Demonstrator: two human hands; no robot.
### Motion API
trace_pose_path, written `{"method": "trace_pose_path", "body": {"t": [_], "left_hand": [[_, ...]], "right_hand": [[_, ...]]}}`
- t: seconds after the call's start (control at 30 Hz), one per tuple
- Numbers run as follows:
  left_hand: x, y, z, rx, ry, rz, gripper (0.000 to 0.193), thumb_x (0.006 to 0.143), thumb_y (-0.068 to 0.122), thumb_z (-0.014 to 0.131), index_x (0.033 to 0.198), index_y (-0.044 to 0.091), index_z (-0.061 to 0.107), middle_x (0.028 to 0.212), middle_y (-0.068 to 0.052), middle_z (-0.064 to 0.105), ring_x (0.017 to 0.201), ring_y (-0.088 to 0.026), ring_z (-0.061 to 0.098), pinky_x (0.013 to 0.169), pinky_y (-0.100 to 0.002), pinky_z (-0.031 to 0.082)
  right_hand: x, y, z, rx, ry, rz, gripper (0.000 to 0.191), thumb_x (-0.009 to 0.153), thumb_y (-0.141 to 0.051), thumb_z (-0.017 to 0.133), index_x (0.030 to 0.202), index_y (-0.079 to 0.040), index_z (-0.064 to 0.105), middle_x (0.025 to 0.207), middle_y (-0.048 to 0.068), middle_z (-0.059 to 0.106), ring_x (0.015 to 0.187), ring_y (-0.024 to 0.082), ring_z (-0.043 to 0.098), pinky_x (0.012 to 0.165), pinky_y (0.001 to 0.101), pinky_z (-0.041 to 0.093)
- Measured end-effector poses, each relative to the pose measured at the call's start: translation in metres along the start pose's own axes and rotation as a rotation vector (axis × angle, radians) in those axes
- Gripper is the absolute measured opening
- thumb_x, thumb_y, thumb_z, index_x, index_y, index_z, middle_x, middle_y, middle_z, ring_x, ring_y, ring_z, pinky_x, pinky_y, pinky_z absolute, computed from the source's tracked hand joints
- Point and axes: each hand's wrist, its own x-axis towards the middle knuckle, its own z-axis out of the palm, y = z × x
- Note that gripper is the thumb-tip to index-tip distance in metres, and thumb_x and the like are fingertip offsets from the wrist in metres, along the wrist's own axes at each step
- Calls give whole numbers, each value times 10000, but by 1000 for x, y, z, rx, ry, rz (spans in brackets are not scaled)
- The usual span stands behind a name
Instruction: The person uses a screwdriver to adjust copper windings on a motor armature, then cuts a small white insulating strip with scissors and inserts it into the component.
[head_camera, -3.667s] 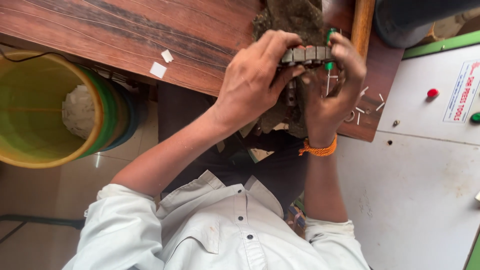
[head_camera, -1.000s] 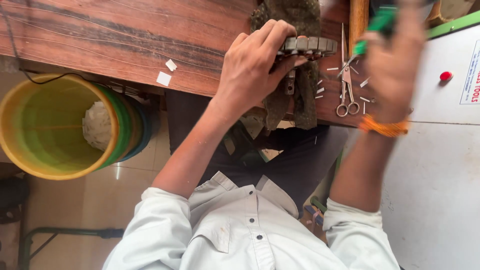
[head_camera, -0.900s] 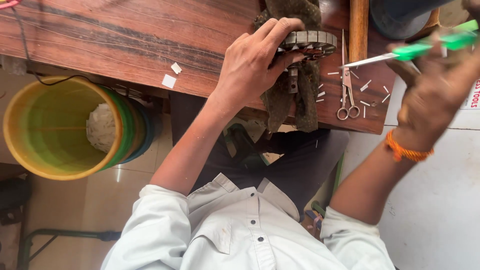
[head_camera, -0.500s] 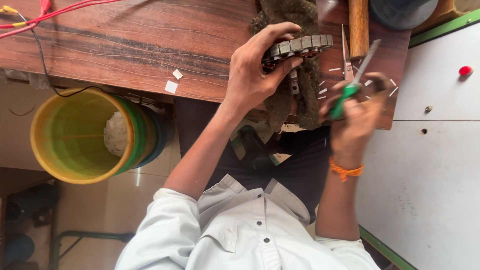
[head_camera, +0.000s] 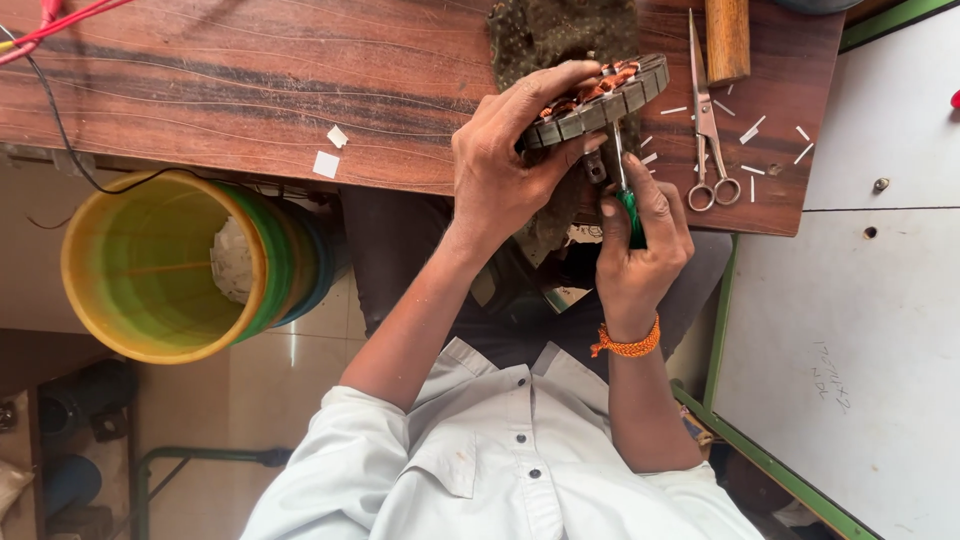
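The left hand (head_camera: 505, 170) covers the near end of the ring-shaped stator (head_camera: 598, 98), so how far its slots run there is hidden. The right hand (head_camera: 640, 245) wraps the green-handled screwdriver (head_camera: 627, 205), and only a sliver of handle and shaft shows; its tip is lost behind the stator. The wooden handle (head_camera: 727, 38) and the dark cloth (head_camera: 560, 35) are cut off by the top edge. The copper windings are too small to make out.

Scissors (head_camera: 708, 120) on table (head_camera: 250, 90) — right of stator (head_camera: 598, 100)
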Motion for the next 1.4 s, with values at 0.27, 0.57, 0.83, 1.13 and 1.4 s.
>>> {"method": "trace_pose_path", "body": {"t": [0.27,0.57,0.83,1.13,1.4], "left_hand": [[-11,-12,6,65,-27,112,535,946,181,872,1411,298,634,1351,80,704,1352,-177,625,1109,-318,487],[-18,-23,6,-17,-47,149,835,940,205,907,1594,268,390,1475,125,604,1320,-107,656,1071,-273,478],[-25,-14,7,-40,-44,174,950,875,110,899,1617,307,338,1607,148,416,1294,-97,656,1092,-277,469],[-11,-14,4,10,-75,240,1063,876,87,875,1701,256,225,1299,118,728,1178,-113,686,1043,-297,430],[-10,-17,4,14,-88,244,1098,924,215,912,1680,290,119,1253,121,741,1142,-94,694,1033,-293,448]], "right_hand": [[-5,-24,-10,-52,-6,22,309,1112,-74,668,1414,-9,653,1308,171,731,1204,257,733,1044,363,583],[-10,-21,-1,-26,108,15,270,1068,-68,699,1332,-8,692,1202,152,761,1104,251,756,943,343,606],[-18,-14,7,-164,179,-50,264,1028,49,695,1289,9,696,1265,183,731,1163,291,751,978,379,644],[-15,-8,-1,-280,93,-123,290,1020,99,662,1305,46,672,1263,208,718,1124,310,766,935,374,652],[-28,8,3,-81,46,-19,418,1018,37,665,1427,31,576,1240,174,707,1080,248,713,930,344,567]]}}
